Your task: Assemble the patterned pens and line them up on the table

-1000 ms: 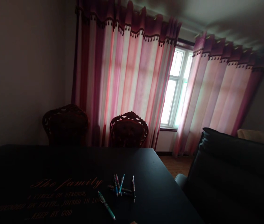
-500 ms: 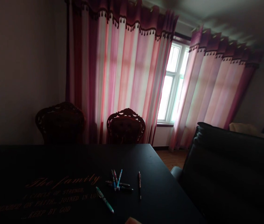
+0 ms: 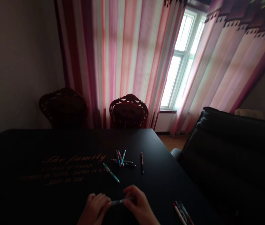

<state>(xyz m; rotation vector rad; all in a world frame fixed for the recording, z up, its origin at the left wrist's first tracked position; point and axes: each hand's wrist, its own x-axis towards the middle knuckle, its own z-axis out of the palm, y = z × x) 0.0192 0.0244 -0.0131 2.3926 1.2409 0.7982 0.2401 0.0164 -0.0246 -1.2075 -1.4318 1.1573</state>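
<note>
A pen (image 3: 117,202) lies crosswise between my two hands, low in the head view. My left hand (image 3: 96,206) has its fingers curled round one end of it. With thumb and fingers my right hand (image 3: 138,203) grips the other end, slightly blurred. Just beyond them a green pen (image 3: 111,172) rests slantwise on the dark table. Farther back, several pens (image 3: 122,162) lie crossed in a loose pile. To the right of that pile is a single reddish pen (image 3: 142,162), pointing away from me.
The black table (image 3: 73,140) bears printed gold lettering. Several more pens (image 3: 181,212) lie at its lower right. Two carved chairs (image 3: 129,109) stand behind it, before striped curtains. A black leather chair (image 3: 231,159) is close on the right.
The view has tilted down, so the table sits higher in it. Both hands have come into sight with a pen between them; earlier only a fingertip showed. The pens at lower right now show.
</note>
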